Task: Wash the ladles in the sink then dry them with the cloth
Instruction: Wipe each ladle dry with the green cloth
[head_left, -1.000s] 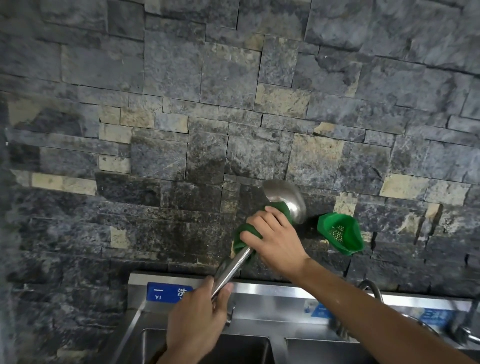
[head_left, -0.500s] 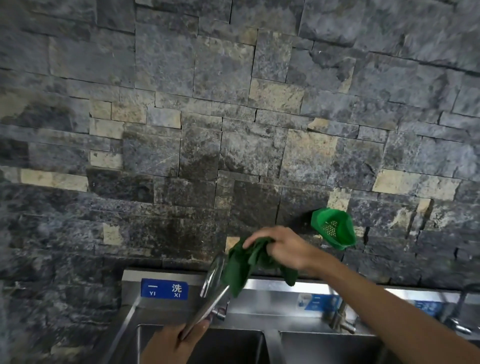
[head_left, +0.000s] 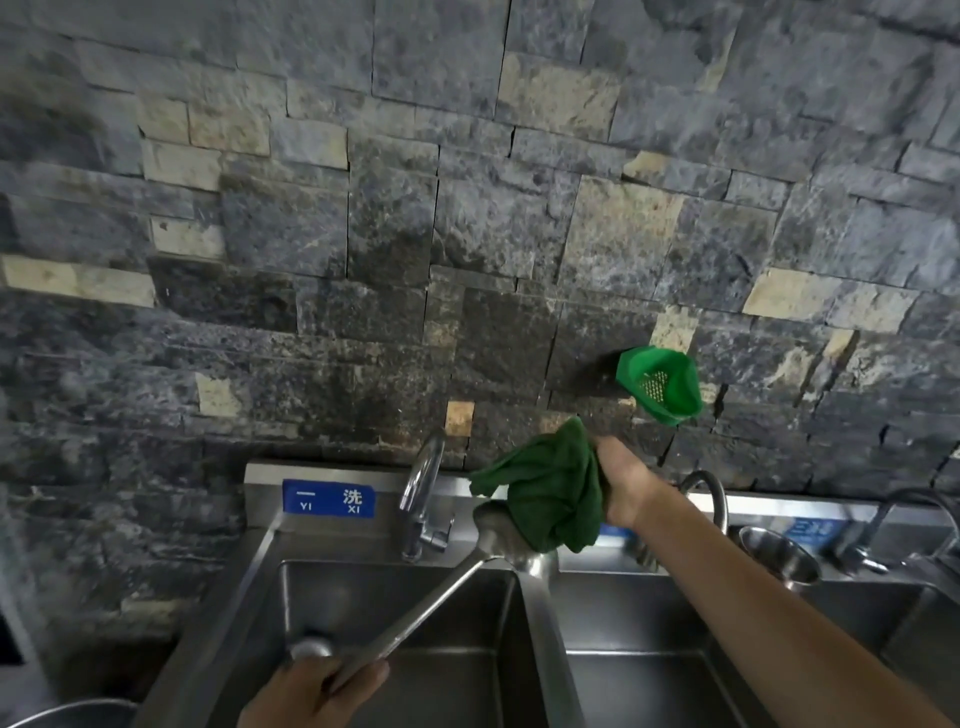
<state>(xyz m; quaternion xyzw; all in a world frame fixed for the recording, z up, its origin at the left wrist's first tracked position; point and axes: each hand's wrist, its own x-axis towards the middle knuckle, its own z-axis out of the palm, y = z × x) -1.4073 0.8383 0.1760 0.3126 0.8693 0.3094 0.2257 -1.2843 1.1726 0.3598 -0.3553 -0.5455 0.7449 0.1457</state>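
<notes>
The left hand (head_left: 317, 693), low at 7 o'clock, has its grip wrapped round the end of the ladle (head_left: 415, 613) handle, so the long handle slants up toward 1 o'clock and the bowl sits over the wall between two tubs of the sink (head_left: 540, 649), where drips can fall in; the right hand (head_left: 621, 480), at 3 o'clock from the bowl, has its grip bunched on the green cloth (head_left: 550, 493), which hangs down onto the bowl, I think to rub it dry; a green basket (head_left: 660, 384) hangs on the wall (head_left: 363, 234) at 1 o'clock; a tap (head_left: 423, 493) stands behind.
</notes>
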